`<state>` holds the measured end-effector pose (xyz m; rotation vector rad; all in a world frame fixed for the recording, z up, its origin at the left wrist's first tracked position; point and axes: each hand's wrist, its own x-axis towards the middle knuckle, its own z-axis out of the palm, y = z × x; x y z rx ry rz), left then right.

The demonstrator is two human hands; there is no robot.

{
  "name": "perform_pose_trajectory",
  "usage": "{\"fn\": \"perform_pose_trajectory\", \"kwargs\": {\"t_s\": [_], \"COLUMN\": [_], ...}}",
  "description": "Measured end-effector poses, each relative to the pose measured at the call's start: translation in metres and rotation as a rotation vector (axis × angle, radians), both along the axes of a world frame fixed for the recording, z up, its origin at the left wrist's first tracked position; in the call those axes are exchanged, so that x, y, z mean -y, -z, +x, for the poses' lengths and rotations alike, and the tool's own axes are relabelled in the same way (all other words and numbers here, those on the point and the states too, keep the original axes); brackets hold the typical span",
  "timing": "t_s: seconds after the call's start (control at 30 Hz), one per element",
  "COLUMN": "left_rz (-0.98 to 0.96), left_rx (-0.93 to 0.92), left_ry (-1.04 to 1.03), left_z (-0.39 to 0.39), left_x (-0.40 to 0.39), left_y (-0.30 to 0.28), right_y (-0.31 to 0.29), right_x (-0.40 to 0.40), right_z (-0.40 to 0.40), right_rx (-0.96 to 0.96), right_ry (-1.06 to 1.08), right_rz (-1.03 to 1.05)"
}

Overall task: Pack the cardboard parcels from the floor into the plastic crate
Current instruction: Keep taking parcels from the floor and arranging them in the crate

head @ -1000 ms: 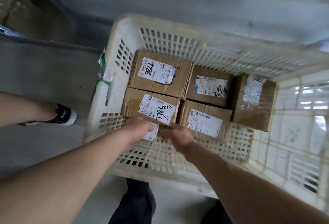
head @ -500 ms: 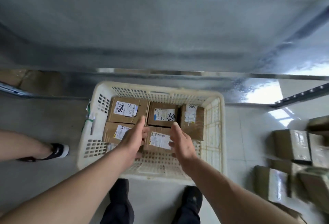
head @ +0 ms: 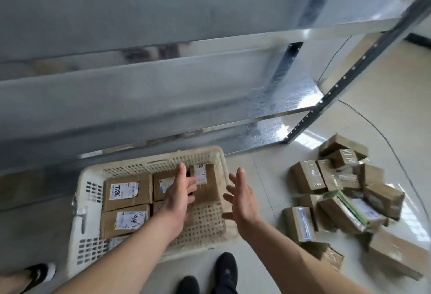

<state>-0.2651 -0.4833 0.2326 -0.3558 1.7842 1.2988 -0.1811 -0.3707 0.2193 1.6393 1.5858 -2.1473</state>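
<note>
Crate on the floor at the feet, five parcels packed flat across its far and left part, bare mesh bottom free at the near right. Labelled parcel at far left, another in front of it, one turned on edge by the right wall. Left hand over the crate's middle, fingers straight and loosely spread, holding nothing; whether touching the boxes beneath, cannot tell. Right hand at the right rim, spread wide, palm in, empty, angled toward the pile waiting well apart on the floor to the right. Likely step: reach across for the next parcel. Best taken from the near edge of the heap, a small box lying closest, gripped on two opposite faces, carried low over the rim and set label-up into the free corner, snug against the neighbours to save room. Heap loose and tilted, tape glossy, so slipping or toppling of upper boxes possible if a lower one is pulled. Around: metal shelving close behind the crate, its dark upright standing between crate and pile farther back; own shoes just before the crate; another person's foot at the left. Picture blurred at the right, labels there unreadable.
</note>
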Motion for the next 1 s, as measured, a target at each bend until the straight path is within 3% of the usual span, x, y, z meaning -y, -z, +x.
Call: {"fn": "perform_pose_trajectory", "kwargs": {"t_s": [0.53,1.0], "left_rz": [0.123,0.111], "left_rx": [-0.036,-0.068], "left_ry": [0.379,0.518], "left_z": [0.107,0.29], "left_x": [-0.122,-0.303], "left_y": [-0.052,-0.071], "right_y": [-0.046,-0.045], "right_x": [-0.083,-0.241], "right_z": [0.143,0.328], "right_rx": [0.012,-0.026], "right_ry": [0.361,0.513], "right_rz": [0.106,0.083]}}
